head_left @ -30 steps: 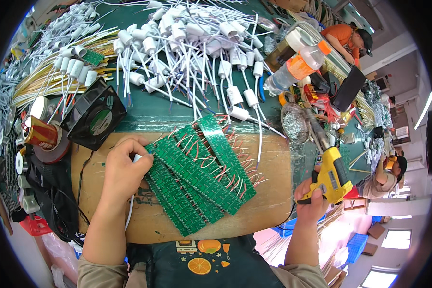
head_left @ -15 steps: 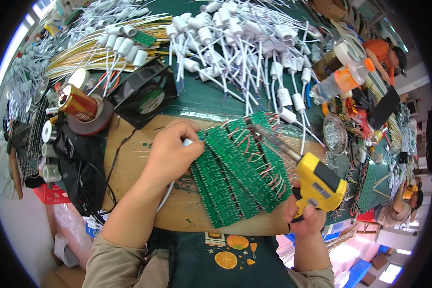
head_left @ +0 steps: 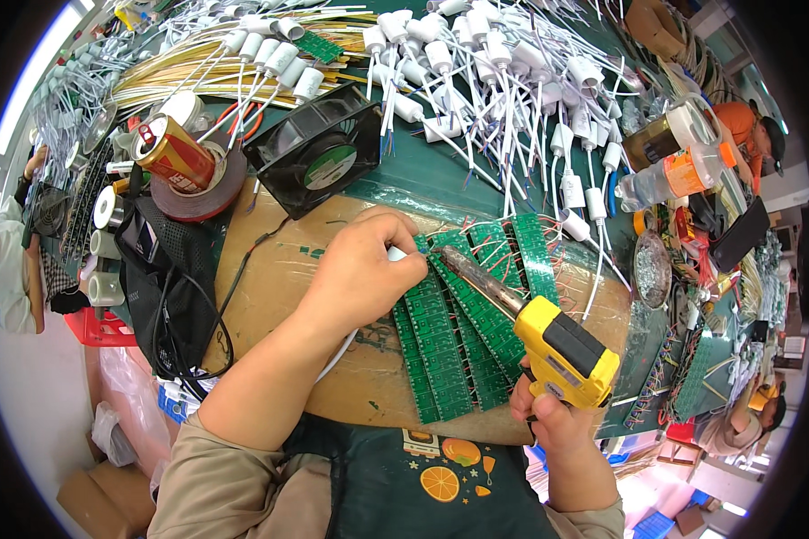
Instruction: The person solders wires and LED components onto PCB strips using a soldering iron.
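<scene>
My left hand is closed in a pinch on a white cable, whose tail runs out below my wrist. The fingertips rest at the upper left corner of several green circuit board strips, which lie fanned out and partly overlapping. Thin red and white wires stick up from the strips on the right. My right hand grips the handle of a yellow and black soldering gun. Its dark metal tip points up and left, close to my left fingertips at the board edge. Whether the tip touches a joint is too small to tell.
A brown work board lies under the strips. Beyond it are a black fan, a can on a tape roll, and a heap of white cylindrical parts with leads. A plastic bottle and a metal dish stand right.
The soldering gun has moved left, its tip going from the wired strips on the right to beside my left fingertips. The whole view has shifted slightly; my left hand keeps its pinch.
</scene>
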Demonstrator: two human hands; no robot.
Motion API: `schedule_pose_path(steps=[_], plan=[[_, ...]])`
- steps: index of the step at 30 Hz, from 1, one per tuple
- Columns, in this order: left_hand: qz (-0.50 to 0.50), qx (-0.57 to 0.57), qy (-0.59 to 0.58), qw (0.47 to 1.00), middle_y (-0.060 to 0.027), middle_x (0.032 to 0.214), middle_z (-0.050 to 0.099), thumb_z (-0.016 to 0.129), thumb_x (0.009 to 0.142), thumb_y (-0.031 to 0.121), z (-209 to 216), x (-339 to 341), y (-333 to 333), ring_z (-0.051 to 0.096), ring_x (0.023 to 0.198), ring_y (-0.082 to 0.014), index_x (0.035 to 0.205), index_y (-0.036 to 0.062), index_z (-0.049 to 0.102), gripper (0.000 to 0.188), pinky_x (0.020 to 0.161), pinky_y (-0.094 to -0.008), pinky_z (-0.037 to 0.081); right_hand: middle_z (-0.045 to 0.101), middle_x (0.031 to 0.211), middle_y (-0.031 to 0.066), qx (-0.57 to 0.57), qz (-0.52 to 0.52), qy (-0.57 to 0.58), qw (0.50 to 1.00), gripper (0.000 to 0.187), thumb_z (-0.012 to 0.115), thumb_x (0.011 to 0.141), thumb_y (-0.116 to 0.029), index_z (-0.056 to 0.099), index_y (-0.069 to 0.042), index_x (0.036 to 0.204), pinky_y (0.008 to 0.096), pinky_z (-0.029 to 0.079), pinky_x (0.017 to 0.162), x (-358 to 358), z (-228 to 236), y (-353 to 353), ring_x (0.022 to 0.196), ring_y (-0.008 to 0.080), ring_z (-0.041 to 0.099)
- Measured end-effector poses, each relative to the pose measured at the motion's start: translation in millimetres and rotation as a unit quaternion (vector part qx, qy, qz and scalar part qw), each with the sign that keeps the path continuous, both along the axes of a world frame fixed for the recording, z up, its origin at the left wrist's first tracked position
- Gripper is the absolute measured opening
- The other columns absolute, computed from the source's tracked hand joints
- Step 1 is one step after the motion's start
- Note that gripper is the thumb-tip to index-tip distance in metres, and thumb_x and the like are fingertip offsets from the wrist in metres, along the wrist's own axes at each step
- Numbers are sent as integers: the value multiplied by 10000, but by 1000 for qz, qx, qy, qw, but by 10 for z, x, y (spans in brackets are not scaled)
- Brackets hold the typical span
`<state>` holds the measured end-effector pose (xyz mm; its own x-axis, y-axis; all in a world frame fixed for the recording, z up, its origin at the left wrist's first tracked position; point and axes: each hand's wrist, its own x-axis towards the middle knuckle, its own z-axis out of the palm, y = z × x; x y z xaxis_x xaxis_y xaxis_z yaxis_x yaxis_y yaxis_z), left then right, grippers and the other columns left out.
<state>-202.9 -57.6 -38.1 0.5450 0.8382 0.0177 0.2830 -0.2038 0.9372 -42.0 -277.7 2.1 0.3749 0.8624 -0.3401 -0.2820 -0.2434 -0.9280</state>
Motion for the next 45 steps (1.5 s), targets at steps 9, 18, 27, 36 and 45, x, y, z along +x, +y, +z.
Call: schedule_pose_path(steps=[9,18,27,36,45], plan=[[-6,9,2,1000,-134,943,634,655,692,53,-15,-6,8,598,938,-263,713,-18,584,102,848,-338,454,535,663,90,-13,2,8,1000,660,781,724,-393,494,42,1130,269,432,479,-17,26,37,547,159,523],[-14,4,27,1000,-131,996,640,658,694,50,20,-18,16,600,962,-237,735,-14,598,96,856,-323,451,530,671,90,-12,5,12,1000,608,764,743,-360,499,38,1118,276,441,488,-10,-21,23,559,157,525],[1,22,11,1000,-131,908,632,651,684,64,-5,0,-3,599,909,-290,700,-18,576,112,823,-353,463,519,631,75,20,-14,18,1000,722,780,726,-411,483,58,1188,275,420,451,-10,22,21,501,155,504],[3,-43,-13,999,-130,1003,616,650,696,17,0,-2,-14,571,959,-221,710,-6,574,81,868,-320,423,504,626,54,91,-94,11,991,751,761,755,-428,445,51,1239,279,396,437,367,-38,-300,484,152,492],[16,-42,7,999,-133,989,637,651,689,27,14,25,-20,588,942,-227,713,-11,594,72,861,-313,431,520,619,46,205,-327,-224,895,510,696,836,-319,512,56,1129,258,390,450,1064,-67,-764,479,132,493]])
